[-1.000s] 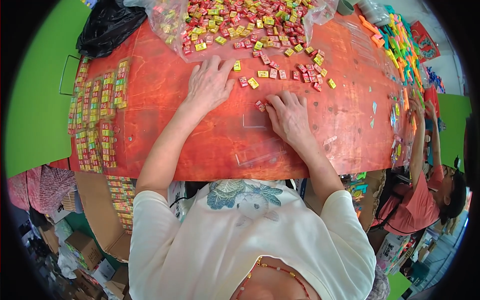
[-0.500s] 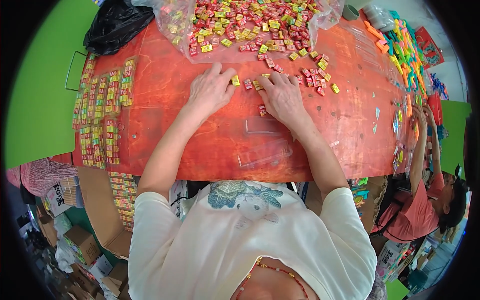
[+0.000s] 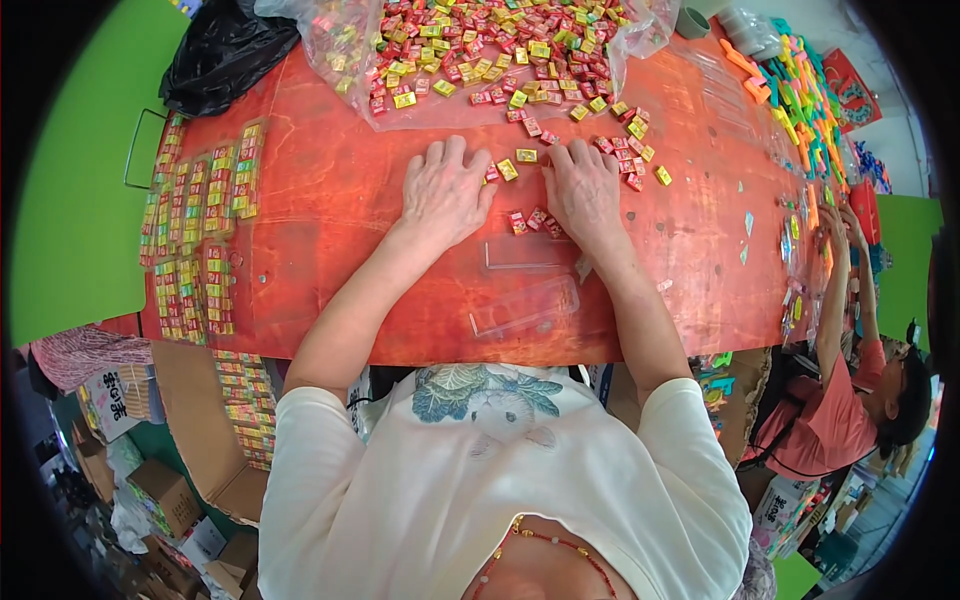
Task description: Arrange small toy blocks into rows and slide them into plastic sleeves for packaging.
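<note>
My left hand (image 3: 445, 195) rests palm down on the red table, fingers bent and thumb apart. Beside its index finger lie a small red box (image 3: 491, 172) and a small yellow box (image 3: 508, 170). Across from it, my right hand (image 3: 588, 190) also faces down, fingertips at the table and its thumb mostly hidden. Another yellow box (image 3: 526, 156) sits in the gap between both hands. Just left of the right wrist are several red boxes, one of them a red box (image 3: 517, 222). Nearer to me lie a clear plastic tray (image 3: 525, 306) and a second clear tray (image 3: 523, 254).
A large heap of red and yellow boxes (image 3: 490, 60) spreads over a clear plastic bag (image 3: 345, 75) at the far side. Filled trays (image 3: 218, 195) line the left, near a black bag (image 3: 225, 60). Colourful plastic pieces (image 3: 800, 100) and a co-worker's arms (image 3: 838, 260) occupy the right.
My left hand has shifted right and slightly nearer, off the yellow box at its fingertips. My right hand has drawn slightly nearer; more red boxes now show beside its wrist.
</note>
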Motion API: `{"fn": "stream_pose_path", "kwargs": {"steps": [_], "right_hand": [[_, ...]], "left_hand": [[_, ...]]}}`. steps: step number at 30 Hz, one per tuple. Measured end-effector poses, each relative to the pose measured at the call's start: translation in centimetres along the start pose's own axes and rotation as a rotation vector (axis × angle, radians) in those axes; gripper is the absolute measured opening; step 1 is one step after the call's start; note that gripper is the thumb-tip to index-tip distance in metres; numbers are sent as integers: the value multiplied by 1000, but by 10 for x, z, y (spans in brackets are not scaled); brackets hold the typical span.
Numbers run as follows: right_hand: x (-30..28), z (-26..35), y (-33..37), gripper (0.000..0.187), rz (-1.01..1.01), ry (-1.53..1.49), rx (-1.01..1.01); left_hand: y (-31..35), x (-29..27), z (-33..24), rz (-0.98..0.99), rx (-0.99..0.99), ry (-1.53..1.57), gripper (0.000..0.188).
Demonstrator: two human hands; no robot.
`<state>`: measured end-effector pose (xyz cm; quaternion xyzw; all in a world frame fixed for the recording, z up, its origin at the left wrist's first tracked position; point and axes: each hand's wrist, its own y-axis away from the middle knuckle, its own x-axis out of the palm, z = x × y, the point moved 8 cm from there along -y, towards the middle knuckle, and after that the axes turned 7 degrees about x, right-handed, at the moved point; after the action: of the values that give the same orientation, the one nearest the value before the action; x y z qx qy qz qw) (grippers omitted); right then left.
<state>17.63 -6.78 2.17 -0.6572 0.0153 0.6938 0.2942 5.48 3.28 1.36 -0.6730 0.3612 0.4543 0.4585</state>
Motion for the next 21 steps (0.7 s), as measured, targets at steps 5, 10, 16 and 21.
{"fn": "stream_pose_path", "kwargs": {"steps": [5,10,16,21], "right_hand": [[1,16,19,22,116,-120,-21],[7,41,19,23,128,-242,-76],[15,45,6,26,97,-255,-100],[18,39,5,35,140,-253,-56]], "left_hand": [[11,0,0,-26,44,16,23],[23,-6,1,-21,5,33,20],[28,-7,3,16,-31,37,27],[24,-7,5,35,-55,39,33]]}}
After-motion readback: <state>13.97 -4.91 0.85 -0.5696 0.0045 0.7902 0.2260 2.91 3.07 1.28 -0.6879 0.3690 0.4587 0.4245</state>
